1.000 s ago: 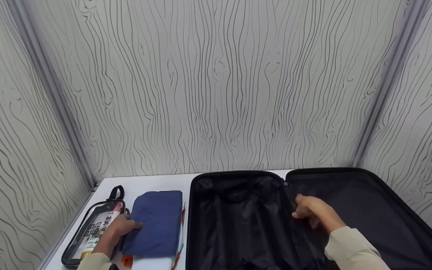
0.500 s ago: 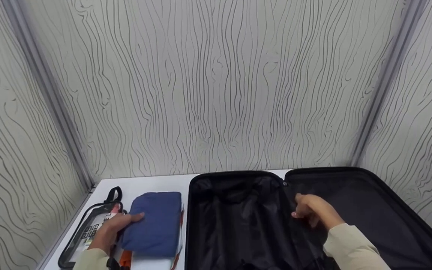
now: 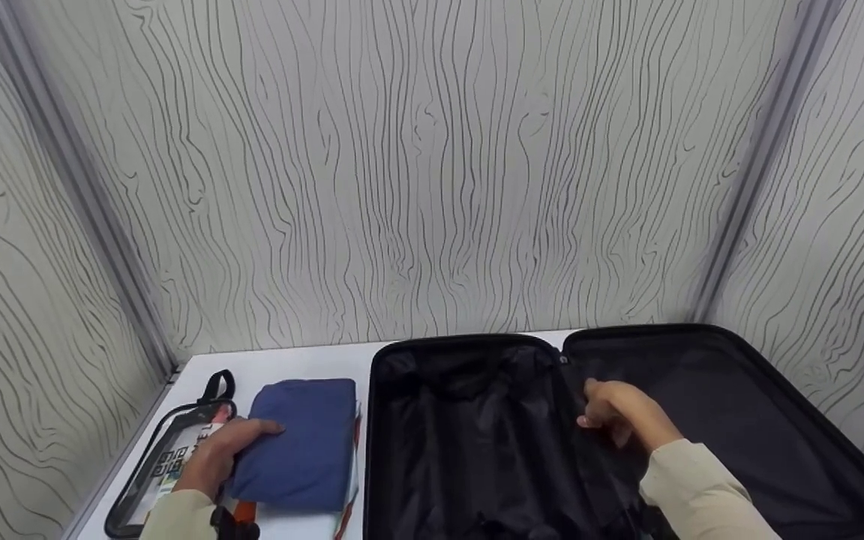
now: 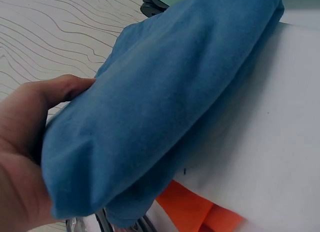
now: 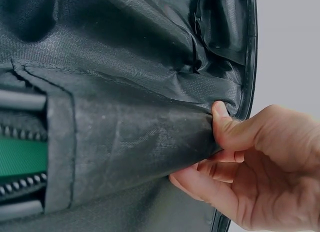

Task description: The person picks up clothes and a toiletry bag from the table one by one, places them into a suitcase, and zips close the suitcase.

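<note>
A folded blue cloth lies left of the suitcase, its left edge in my left hand. The thumb is on top of the cloth, and the other fingers are hidden beneath it. In the left wrist view the blue cloth bulges at a tilt over a white surface and an orange piece. My right hand is at the middle of the open black suitcase. The right wrist view has the right hand pinching the edge of a black lining flap between thumb and fingers.
A clear pouch with a black rim, a strap and toiletries lies at the far left. White and orange-edged material shows under the blue cloth. The suitcase lid lies open at right. Patterned wall panels enclose the table.
My left hand has shifted slightly, its thumb now higher on the blue cloth, whose lower left side sits a little raised. The right hand stays at the flap. The head view has turned slightly.
</note>
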A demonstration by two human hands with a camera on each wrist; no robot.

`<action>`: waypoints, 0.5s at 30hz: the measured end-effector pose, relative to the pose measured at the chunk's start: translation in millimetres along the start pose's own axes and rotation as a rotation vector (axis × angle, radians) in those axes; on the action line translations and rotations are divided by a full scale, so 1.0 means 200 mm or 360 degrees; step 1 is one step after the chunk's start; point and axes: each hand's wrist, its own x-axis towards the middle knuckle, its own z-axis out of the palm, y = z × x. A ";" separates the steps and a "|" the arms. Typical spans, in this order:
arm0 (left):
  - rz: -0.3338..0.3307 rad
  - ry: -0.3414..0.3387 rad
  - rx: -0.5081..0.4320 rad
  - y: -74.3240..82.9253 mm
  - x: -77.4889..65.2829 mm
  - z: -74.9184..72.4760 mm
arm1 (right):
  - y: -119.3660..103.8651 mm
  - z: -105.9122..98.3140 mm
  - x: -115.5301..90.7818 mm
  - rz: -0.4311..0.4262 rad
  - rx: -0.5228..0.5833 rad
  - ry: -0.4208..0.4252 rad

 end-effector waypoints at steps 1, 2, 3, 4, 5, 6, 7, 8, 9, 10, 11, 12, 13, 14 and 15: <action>0.0015 -0.0007 -0.0001 0.00 0.00 0.00 | 0.00 0.00 0.00 0.0002 0.0006 0.0003; 0.0011 -0.0014 -0.0011 0.01 0.00 0.00 | 0.01 -0.01 0.00 0.0005 0.0012 0.0003; -0.0041 -0.0040 -0.0044 0.01 0.00 0.00 | 0.01 -0.01 0.00 0.0006 0.0022 0.0003; -0.0103 -0.0054 -0.0074 0.01 0.00 -0.01 | 0.01 -0.01 0.00 0.0012 0.0025 0.0001; -0.0154 -0.0043 -0.0073 0.00 0.01 -0.01 | 0.01 -0.01 0.00 0.0017 0.0036 -0.0005; -0.0210 -0.0033 -0.0083 0.00 0.01 -0.02 | 0.01 -0.01 0.00 0.0020 0.0044 -0.0010; -0.0257 -0.0041 -0.0095 -0.01 0.02 -0.03 | 0.01 0.00 0.01 0.0030 0.0056 -0.0011; -0.0305 -0.0045 -0.0105 -0.01 0.02 -0.03 | 0.01 0.00 0.01 0.0036 0.0071 -0.0014; -0.0329 -0.0063 -0.0110 -0.02 0.03 -0.04 | 0.00 0.00 0.01 0.0043 0.0078 -0.0015; -0.0333 -0.0081 -0.0083 -0.03 0.04 -0.04 | 0.00 0.01 0.01 0.0050 0.0095 -0.0014; -0.0316 -0.0099 -0.0053 -0.04 0.04 -0.05 | 0.00 0.01 0.01 0.0049 0.0112 -0.0013; -0.0286 -0.0118 -0.0042 -0.05 0.05 -0.05 | 0.00 0.01 0.01 0.0048 0.0114 -0.0007; -0.0241 -0.0137 -0.0031 -0.06 0.05 -0.05 | 0.00 0.01 0.00 0.0048 0.0119 -0.0003; -0.0213 -0.0141 -0.0017 -0.07 0.05 -0.04 | 0.00 0.01 0.00 0.0045 0.0121 -0.0001; -0.0176 -0.0145 -0.0005 -0.07 0.06 -0.04 | 0.00 0.01 0.00 0.0042 0.0117 0.0003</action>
